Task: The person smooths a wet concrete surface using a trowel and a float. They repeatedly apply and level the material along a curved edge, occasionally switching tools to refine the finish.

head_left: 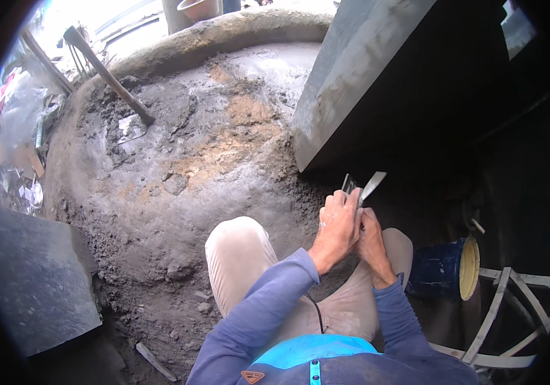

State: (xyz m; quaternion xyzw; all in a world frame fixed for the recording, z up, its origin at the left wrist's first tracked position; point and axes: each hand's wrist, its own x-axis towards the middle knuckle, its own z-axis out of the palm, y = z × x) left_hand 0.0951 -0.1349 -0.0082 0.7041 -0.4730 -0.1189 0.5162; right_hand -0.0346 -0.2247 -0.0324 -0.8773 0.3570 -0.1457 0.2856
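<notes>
left hand is gripping a flat blade low, likely light, stiff, best held there. right hand is adjoining, grip unclear.

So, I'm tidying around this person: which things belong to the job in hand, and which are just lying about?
Job, apparently: pale flat blade, small dark piece, both at the left hand and right hand.

Apparently just lying about: wooden-handled tool, dark blue bucket, pale open frame, wood strip.

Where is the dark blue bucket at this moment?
In the head view, the dark blue bucket is right of centre, between the person's right knee and the pale strutted frame.
</notes>
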